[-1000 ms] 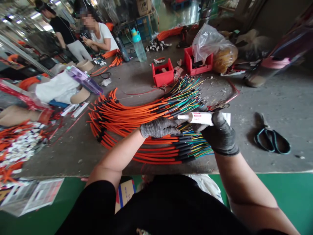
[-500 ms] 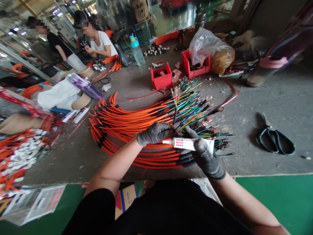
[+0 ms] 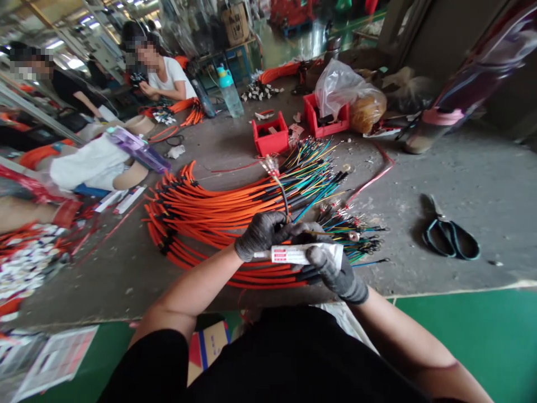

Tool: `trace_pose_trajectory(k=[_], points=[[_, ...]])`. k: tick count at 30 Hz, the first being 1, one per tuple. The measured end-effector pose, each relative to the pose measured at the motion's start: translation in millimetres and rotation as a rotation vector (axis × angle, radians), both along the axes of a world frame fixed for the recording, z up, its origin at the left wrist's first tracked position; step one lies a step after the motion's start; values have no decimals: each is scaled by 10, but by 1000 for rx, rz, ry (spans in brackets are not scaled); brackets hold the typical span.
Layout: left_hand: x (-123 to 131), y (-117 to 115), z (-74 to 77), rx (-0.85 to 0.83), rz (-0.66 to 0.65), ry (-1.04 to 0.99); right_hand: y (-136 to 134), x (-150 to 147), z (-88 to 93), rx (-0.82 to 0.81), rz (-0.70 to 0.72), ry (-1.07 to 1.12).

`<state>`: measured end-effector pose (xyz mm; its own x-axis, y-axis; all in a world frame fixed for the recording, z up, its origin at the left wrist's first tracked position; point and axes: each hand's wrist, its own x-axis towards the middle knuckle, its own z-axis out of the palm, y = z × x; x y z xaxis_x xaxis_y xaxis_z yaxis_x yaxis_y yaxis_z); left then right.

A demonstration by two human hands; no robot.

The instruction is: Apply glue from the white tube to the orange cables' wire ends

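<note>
The person leans over a grey concrete floor (image 3: pixel 419 280), both forearms reaching forward and inward from black sleeves so that the hands nearly meet in front of the body. The left forearm (image 3: pixel 195 282) angles up and to the right, and the left hand (image 3: pixel 262 235), in a grey knit work glove with a dark coating, is turned with its back upward. Its fingers (image 3: pixel 268 232) are clenched around a thin black wire (image 3: pixel 286 204), which rises from the fist to a small metal terminal (image 3: pixel 271 165).

The right forearm (image 3: pixel 403 336) angles up and to the left, with the right hand (image 3: pixel 338 274), in a matching glove, rolled so the thumb lies on top. Its fingers (image 3: pixel 323 266) are closed around a white squeeze tube with a red-printed label (image 3: pixel 300 254), held crosswise with its narrow nozzle pointing left, just below the left hand.

Directly under and beyond the hands, a large fan of orange sheathed cables (image 3: pixel 210 212) lies on the floor, its ends splaying into thin yellow, green, blue and black wires (image 3: pixel 310 173). A second group of wire ends with metal terminals (image 3: pixel 352 235) lies just beyond the right hand.

Black-handled scissors (image 3: pixel 451 240) lie well to the right. Farther off stand two red plastic crates (image 3: pixel 271 134), a clear plastic bag (image 3: pixel 335 84) and a water bottle with a blue lid (image 3: pixel 226 92). A co-worker in a white T-shirt (image 3: pixel 172 78) sits beyond them.
</note>
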<state>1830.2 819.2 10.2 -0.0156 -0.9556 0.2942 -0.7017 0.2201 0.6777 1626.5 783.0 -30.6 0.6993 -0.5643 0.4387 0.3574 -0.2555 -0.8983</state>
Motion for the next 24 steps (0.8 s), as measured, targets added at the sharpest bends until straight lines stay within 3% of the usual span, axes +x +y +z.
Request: trace_pose_trajectory(k=[4, 6, 8, 10, 13, 17, 20, 24], points=[[2, 12, 206, 81, 109, 459, -59, 3, 168, -183, 25, -41], [12, 40, 378, 134, 27, 558, -34, -4, 178, -255, 38, -61], [19, 104, 552, 184, -145, 444, 6, -24, 136, -287, 46, -66], [23, 202, 695, 165, -226, 274, 30, -55, 48, -316, 10, -66], [37, 385, 833, 154, -147, 164, 14, -102, -142, -275, -96, -57], [75, 607, 923, 181, -106, 69, -47, -83, -330, -51, -138, 21], [90, 704, 934, 132, -109, -31, -71, 19, -300, 28, -92, 27], [99, 773, 893, 55, -119, -65, -95, 151, -89, -42, -133, 10]])
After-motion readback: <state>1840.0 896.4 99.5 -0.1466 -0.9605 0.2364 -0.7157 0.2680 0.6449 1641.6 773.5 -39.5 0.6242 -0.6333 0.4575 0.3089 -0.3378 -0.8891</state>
